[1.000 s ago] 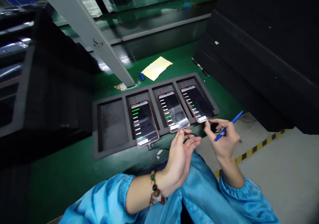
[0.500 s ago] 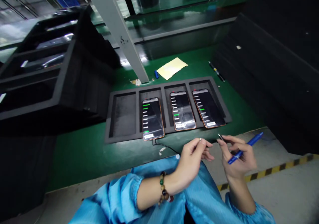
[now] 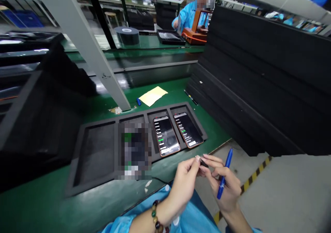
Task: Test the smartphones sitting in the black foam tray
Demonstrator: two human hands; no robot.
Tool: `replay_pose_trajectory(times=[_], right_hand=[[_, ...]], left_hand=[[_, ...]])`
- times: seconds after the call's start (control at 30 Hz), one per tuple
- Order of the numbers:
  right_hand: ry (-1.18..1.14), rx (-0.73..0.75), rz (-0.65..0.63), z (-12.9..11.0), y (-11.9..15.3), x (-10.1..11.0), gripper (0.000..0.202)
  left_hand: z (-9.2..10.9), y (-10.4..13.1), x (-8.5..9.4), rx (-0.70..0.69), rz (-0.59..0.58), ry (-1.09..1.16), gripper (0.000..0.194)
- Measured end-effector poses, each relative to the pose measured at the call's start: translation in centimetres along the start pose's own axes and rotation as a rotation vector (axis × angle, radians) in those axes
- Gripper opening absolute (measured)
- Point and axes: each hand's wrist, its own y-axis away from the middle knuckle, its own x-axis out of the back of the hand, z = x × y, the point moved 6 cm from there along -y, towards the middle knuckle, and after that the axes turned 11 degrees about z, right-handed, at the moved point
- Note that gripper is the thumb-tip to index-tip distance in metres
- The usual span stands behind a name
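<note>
My left hand (image 3: pixel 184 177) is closed in a pinch, its thumb and fingertips meeting those of my right hand; what it grips is too small to make out. My right hand (image 3: pixel 226 186) holds a small dark piece (image 3: pixel 204 163) at its fingertips, with a blue pen (image 3: pixel 224 174) tucked between its fingers. Beyond the hands lies a dark foam tray (image 3: pixel 94 155) with several compartments. Two lit phones, a middle phone (image 3: pixel 167 136) and a right phone (image 3: pixel 188 130), rest in it, overhanging its near edge. A pixelated patch covers another compartment and what lies there.
A yellow paper (image 3: pixel 153 96), a blue cap (image 3: pixel 139 102) and a dark pen (image 3: pixel 190 97) lie behind the tray. Stacked black foam trays (image 3: pixel 258 77) stand right, more at left. A grey post (image 3: pixel 90 43) rises behind. Across the bench sits a person in blue (image 3: pixel 190 15).
My view has swung up and to the right, bringing the person across the bench into sight. My two hands, apart before, now meet at the fingertips. The pen stays in my right hand.
</note>
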Motion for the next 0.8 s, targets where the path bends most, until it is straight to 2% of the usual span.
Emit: replay_pose_trajectory(times=[0.1, 0.2, 0.3, 0.37, 0.43, 0.5, 0.57, 0.6, 0.67, 0.8], right_hand=[[0.04, -0.036, -0.074, -0.2, -0.4, -0.2, 0.028], [0.048, -0.04, -0.21, -0.2, -1.4, -0.4, 0.024], [0.045, 0.038, -0.338, -0.3, -2.6, 0.1, 0.028], [0.062, 0.092, -0.38, -0.4, -3.5, 0.9, 0.033], [0.106, 0.086, -0.394, -0.2, -5.0, 1.9, 0.038], [0.189, 0.034, -0.334, 0.4, -7.4, 2.8, 0.041], [0.302, 0.022, -0.238, 1.5, -10.7, 2.9, 0.044], [0.357, 0.051, -0.216, 2.1, -12.5, 2.3, 0.045], [0.442, 0.147, -0.232, 3.7, -16.1, -0.3, 0.047], [0.482, 0.191, -0.34, 8.5, -22.0, -8.4, 0.046]], left_hand=[[-0.2, 0.3, 0.2, 0.045, -0.026, 0.067, 0.065], [-0.4, 0.6, 0.4, 0.119, -0.046, 0.122, 0.062], [-0.4, 0.6, 0.8, 0.178, -0.02, 0.128, 0.066], [0.1, 0.7, 0.7, 0.156, -0.06, 0.054, 0.075], [1.1, 1.2, 0.3, 0.122, -0.183, -0.032, 0.083], [2.5, 2.2, 0.3, 0.065, -0.298, -0.102, 0.085], [4.3, 3.4, 1.3, -0.022, -0.319, -0.162, 0.079], [5.1, 4.1, 2.2, -0.065, -0.3, -0.186, 0.076], [6.4, 5.5, 4.5, -0.128, -0.249, -0.23, 0.068], [7.5, 8.0, 10.2, -0.213, -0.095, -0.427, 0.049]])
